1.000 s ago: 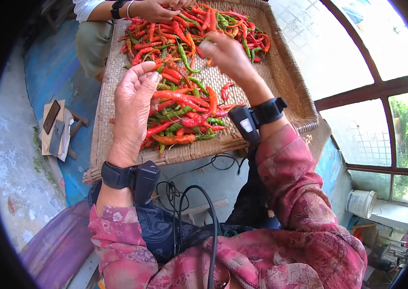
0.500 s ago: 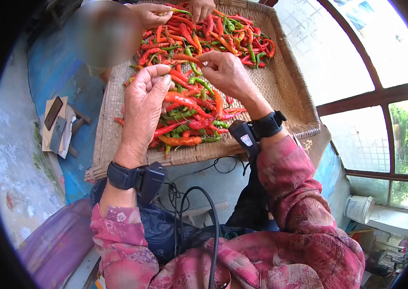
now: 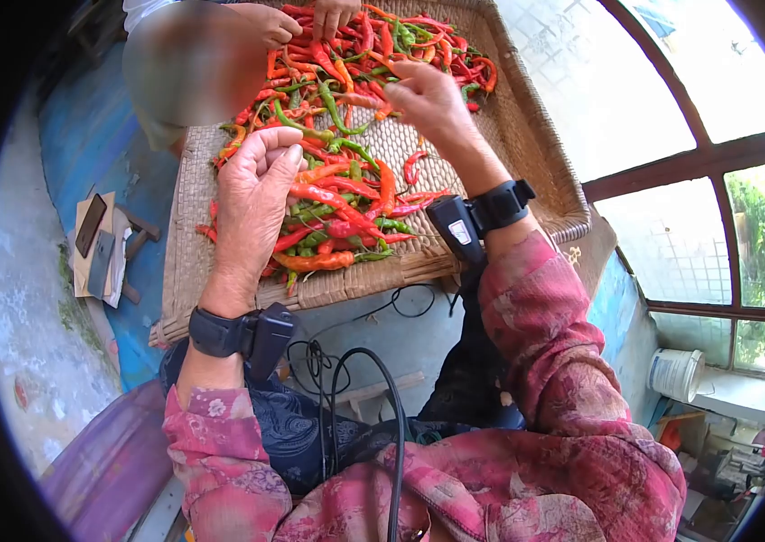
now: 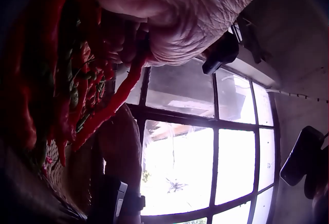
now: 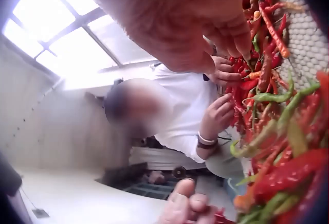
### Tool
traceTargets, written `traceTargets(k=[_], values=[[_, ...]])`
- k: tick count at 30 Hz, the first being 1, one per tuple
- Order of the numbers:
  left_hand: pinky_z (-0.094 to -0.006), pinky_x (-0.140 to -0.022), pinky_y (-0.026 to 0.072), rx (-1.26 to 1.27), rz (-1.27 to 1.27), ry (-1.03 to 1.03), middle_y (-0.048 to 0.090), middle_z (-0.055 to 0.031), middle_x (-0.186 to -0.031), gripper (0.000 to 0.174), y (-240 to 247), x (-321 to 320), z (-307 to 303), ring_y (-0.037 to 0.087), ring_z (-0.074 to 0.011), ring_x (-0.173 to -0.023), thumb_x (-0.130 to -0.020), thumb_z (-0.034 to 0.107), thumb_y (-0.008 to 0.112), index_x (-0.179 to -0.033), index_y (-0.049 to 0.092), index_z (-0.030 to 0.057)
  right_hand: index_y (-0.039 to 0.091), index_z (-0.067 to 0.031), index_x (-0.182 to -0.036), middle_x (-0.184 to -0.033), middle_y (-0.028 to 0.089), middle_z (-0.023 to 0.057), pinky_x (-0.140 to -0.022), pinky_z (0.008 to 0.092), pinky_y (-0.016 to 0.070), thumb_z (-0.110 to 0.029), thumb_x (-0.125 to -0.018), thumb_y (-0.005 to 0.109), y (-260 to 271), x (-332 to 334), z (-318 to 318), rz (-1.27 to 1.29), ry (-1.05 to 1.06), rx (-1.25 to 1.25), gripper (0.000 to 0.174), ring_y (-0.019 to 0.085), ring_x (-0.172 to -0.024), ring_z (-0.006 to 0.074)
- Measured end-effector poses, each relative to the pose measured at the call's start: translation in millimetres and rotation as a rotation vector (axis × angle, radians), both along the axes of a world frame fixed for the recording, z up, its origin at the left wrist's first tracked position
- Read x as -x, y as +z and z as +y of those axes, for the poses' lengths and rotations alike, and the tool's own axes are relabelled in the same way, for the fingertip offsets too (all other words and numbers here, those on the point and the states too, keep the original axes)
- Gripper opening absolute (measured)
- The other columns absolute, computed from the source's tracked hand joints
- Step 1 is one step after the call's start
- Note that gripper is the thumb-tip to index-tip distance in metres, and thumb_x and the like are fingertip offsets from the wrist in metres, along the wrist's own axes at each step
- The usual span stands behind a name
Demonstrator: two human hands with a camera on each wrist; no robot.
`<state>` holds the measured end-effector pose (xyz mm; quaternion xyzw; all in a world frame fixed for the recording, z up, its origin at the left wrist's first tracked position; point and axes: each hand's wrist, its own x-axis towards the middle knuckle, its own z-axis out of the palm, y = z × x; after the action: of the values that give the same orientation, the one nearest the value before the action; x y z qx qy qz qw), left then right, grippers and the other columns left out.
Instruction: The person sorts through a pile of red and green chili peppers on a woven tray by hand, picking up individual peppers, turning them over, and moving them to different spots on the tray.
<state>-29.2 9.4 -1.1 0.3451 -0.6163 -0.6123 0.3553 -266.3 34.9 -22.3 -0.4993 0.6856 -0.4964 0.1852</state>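
Red, orange and green chili peppers (image 3: 355, 185) lie heaped on a woven tray (image 3: 536, 144). My left hand (image 3: 251, 203) is over the near pile, thumb and forefinger close together. In the left wrist view, a long red chili pepper (image 4: 115, 100) runs out from under its curled fingers, which grip it; the palm hides its upper end. Over the far pile, my right hand (image 3: 432, 99) has its thumb apart from its fingers. A blurred orange-red chili (image 3: 360, 101) shows just left of these fingertips, apart from them.
Another person's hands (image 5: 218, 113) work at the far pile. Cables (image 3: 391, 388) hang below the tray's near edge. Two phones (image 3: 92, 226) rest on a small stool at left. A white bucket (image 3: 676, 375) stands at right beside the windows.
Half a second ago my right hand pinched a red chili near my left hand; it has moved away toward the far pile and let it go. My left hand keeps its pose.
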Motion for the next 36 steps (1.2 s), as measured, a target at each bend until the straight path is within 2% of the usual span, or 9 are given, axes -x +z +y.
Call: traceTargets(k=[4,8,12,16,22,24,26,31,36], values=[[-0.0176,-0.066,0.0457,-0.028,0.060,-0.012,0.060,0.0005,-0.084,0.015,2.0,-0.2,0.7,0.055,-0.0033,-0.074,-0.090,0.011,0.056,-0.102,0.059,0.0025,0.060,-0.0016,-0.109,-0.086,0.066,0.0173,-0.071,0.0401,0.0507,-0.024,-0.081,0.060,-9.1,-12.9,-2.7,0.507,0.345,-0.333,0.036,0.064,-0.080,0.0306],[-0.0182,-0.068,0.0466,-0.016,0.035,-0.005,0.061,0.0003,-0.085,0.015,5.8,-1.4,0.8,0.056,-0.0035,-0.075,-0.090,0.010,0.056,-0.102,0.059,0.0021,0.059,-0.0027,-0.110,-0.097,0.063,0.0191,-0.082,0.0425,0.0472,-0.024,-0.077,0.060,-29.8,-17.9,-10.7,0.711,0.446,-0.687,0.039,0.060,-0.093,0.0352],[-0.0182,-0.067,0.0468,-0.052,0.016,-0.015,0.061,0.0003,-0.084,0.014,8.1,-3.2,-0.3,0.056,-0.0033,-0.075,-0.090,0.010,0.056,-0.101,0.059,0.0022,0.062,-0.0040,-0.106,-0.093,0.064,0.0190,-0.080,0.0407,0.0481,-0.022,-0.077,0.060,-39.2,-12.6,-8.9,0.672,0.480,-0.559,0.034,0.061,-0.089,0.0339],[-0.0182,-0.066,0.0468,-0.021,0.013,-0.033,0.061,0.0000,-0.083,0.014,6.9,-2.0,0.0,0.056,-0.0032,-0.073,-0.090,0.010,0.056,-0.101,0.059,0.0019,0.067,-0.0072,-0.083,-0.082,0.065,0.0153,-0.073,0.0420,0.0497,-0.018,-0.078,0.056,-24.0,-11.4,-7.2,0.615,0.435,-0.398,0.016,0.063,-0.081,0.0334],[-0.0187,-0.068,0.0472,0.009,-0.013,-0.044,0.061,-0.0005,-0.085,0.015,7.1,2.1,4.7,0.056,-0.0037,-0.075,-0.090,0.009,0.056,-0.101,0.059,0.0007,0.064,-0.0033,-0.088,-0.063,0.057,0.0053,-0.057,0.0305,0.0462,-0.013,-0.082,0.059,8.9,-15.4,12.6,0.375,0.151,-0.047,0.013,0.057,-0.059,0.0135],[-0.0189,-0.068,0.0474,-0.006,-0.002,-0.058,0.061,-0.0006,-0.086,0.015,4.6,4.0,4.9,0.056,-0.0037,-0.075,-0.090,0.009,0.056,-0.101,0.059,0.0004,0.063,-0.0016,-0.090,-0.064,0.055,0.0012,-0.055,0.0266,0.0454,-0.012,-0.084,0.060,14.4,-13.4,18.4,0.339,0.123,-0.078,0.013,0.054,-0.059,0.0079],[-0.0185,-0.068,0.0471,0.014,-0.009,-0.043,0.061,-0.0006,-0.086,0.015,1.9,5.0,4.2,0.055,-0.0034,-0.075,-0.090,0.010,0.055,-0.101,0.059,-0.0001,0.064,-0.0003,-0.087,-0.066,0.062,0.0071,-0.056,0.0306,0.0483,-0.013,-0.082,0.061,15.1,-10.2,22.7,0.034,0.185,-0.063,0.014,0.062,-0.061,0.0151],[-0.0169,-0.065,0.0454,0.005,-0.048,-0.049,0.061,0.0006,-0.085,0.015,0.9,5.0,3.6,0.054,-0.0025,-0.074,-0.090,0.009,0.055,-0.102,0.059,0.0007,0.062,-0.0012,-0.093,-0.069,0.058,-0.0014,-0.050,0.0180,0.0459,-0.011,-0.087,0.060,34.0,-13.6,41.3,-0.166,0.400,-0.330,0.012,0.054,-0.058,0.0035],[-0.0144,-0.058,0.0401,0.061,-0.048,-0.065,0.060,0.0032,-0.085,0.016,-8.5,6.3,1.9,0.051,0.0004,-0.071,-0.091,0.014,0.055,-0.104,0.059,0.0048,0.062,0.0005,-0.093,-0.072,0.062,0.0033,-0.057,0.0216,0.0521,-0.009,-0.086,0.061,31.4,4.9,35.7,-0.165,0.396,-0.314,0.012,0.061,-0.064,0.0086]])
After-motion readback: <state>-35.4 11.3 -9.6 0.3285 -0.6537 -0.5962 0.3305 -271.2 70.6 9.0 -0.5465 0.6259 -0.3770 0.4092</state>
